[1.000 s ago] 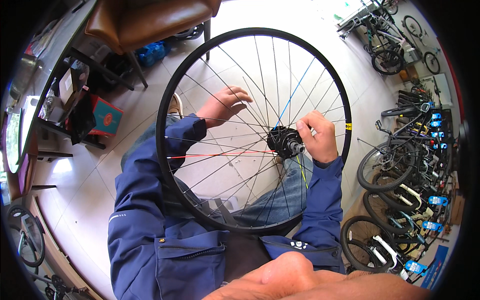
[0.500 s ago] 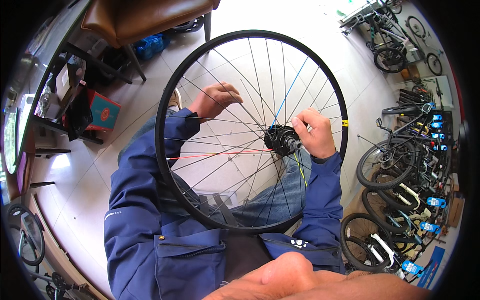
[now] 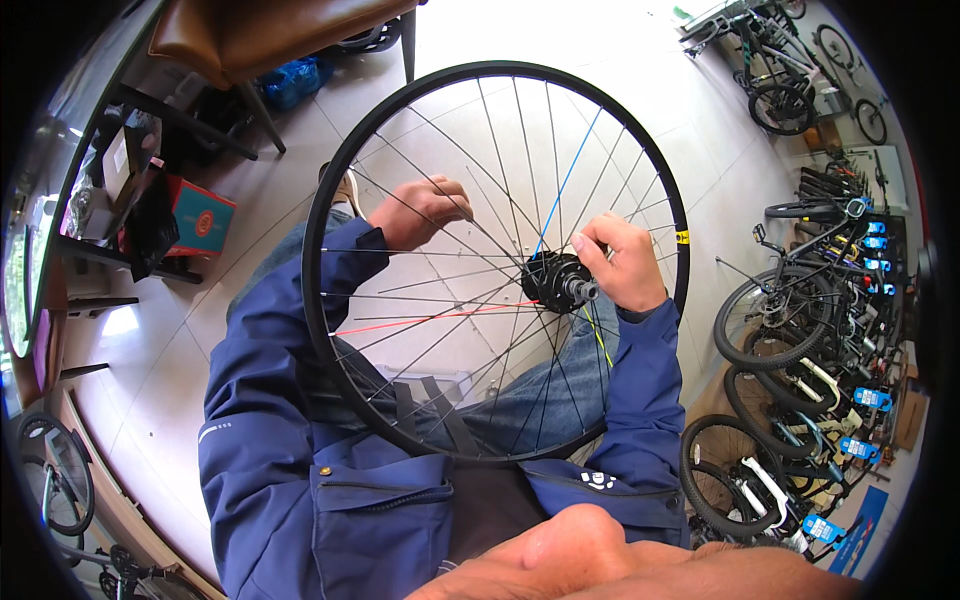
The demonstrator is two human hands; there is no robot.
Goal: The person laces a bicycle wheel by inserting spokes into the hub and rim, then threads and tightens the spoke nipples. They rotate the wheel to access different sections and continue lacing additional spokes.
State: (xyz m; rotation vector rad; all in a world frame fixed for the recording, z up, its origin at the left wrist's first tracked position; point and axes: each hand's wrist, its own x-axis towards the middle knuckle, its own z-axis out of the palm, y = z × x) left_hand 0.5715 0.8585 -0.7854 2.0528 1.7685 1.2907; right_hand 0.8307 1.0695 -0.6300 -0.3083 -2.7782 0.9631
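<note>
A bicycle wheel [image 3: 652, 146] stands in front of me, with a black rim and mostly dark spokes. One spoke is blue [image 3: 568, 180], one red [image 3: 440, 318] and one yellow-green [image 3: 598, 338]. Right of the wheel's middle sits its black hub [image 3: 560, 280], the silver axle end toward me. My left hand [image 3: 422, 212] is behind the near spokes, its fingers closed around a dark spoke that runs to the hub. Close above the hub's right side is my right hand [image 3: 622, 258], thumb and forefinger drawn together; whatever lies between them is too small to make out.
Several bicycles [image 3: 775, 310] line the right side, with more at the far right. A brown chair [image 3: 270, 35] stands at the far left, near a blue bag [image 3: 293, 82] and a red-and-teal box [image 3: 203, 218]. Pale tiles [image 3: 165, 370] cover the floor.
The wheel has shifted slightly left in the view. My left hand has moved a little left and down, and my right hand slightly left; both keep their finger shape.
</note>
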